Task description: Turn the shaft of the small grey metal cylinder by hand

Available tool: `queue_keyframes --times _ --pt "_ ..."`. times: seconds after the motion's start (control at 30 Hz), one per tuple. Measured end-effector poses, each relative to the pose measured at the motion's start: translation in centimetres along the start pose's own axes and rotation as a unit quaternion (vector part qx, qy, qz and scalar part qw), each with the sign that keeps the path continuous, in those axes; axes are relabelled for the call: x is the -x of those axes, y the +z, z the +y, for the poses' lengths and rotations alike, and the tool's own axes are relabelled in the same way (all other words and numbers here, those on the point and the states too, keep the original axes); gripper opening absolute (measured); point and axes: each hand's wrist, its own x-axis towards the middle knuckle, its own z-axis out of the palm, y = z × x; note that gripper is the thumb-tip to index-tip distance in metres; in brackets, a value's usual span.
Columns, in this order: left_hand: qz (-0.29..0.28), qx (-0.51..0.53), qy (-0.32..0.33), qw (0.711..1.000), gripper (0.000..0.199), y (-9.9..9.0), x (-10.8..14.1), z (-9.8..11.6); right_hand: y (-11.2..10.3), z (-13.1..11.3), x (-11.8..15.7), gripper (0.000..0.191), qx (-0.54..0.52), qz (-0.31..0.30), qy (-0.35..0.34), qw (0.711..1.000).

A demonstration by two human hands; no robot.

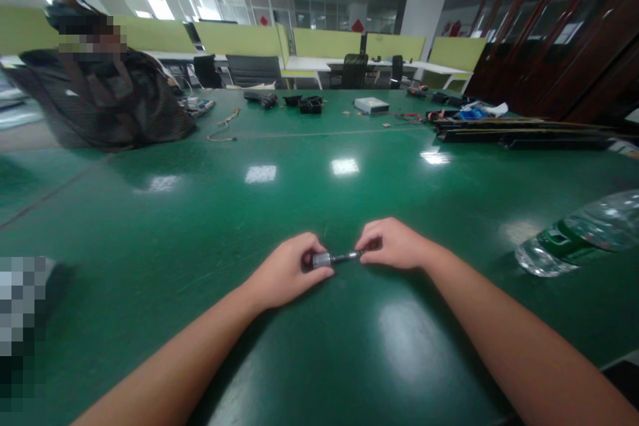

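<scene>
Low over the green table point(319, 193), at the middle of the view, lies a small grey metal cylinder point(322, 259) with a thin dark shaft pointing right. My left hand point(292, 269) is closed round the cylinder, thumb below and fingers above. The fingertips of my right hand point(392, 244) pinch the shaft's far end, where a tiny piece is too small to make out. The tool looks roughly level between both hands.
A clear bottle with a green label point(569, 239) lies at the right. A large dark bag point(120, 100) stands back left. Toward the far edge are a white box point(371, 105), black parts point(310, 104) and long dark strips point(524, 133). A blurred object sits at the left edge.
</scene>
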Motion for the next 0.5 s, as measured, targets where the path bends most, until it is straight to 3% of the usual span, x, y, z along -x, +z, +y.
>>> queue_keyframes --times 0.13,0.23,0.5 --pt "0.005 -0.008 0.001 1.000 0.026 0.2 0.0 -0.2 2.2 -1.4 -1.1 0.017 0.007 0.053 -0.037 0.998" --pt "0.009 -0.006 0.010 1.000 0.026 0.2 0.0 -0.2 3.4 -1.8 -1.6 0.015 0.044 0.060 -0.080 0.994" --pt "0.004 0.011 0.005 1.000 0.020 -0.1 -0.1 0.2 3.5 -1.6 -1.5 0.015 0.076 0.058 -0.108 0.990"
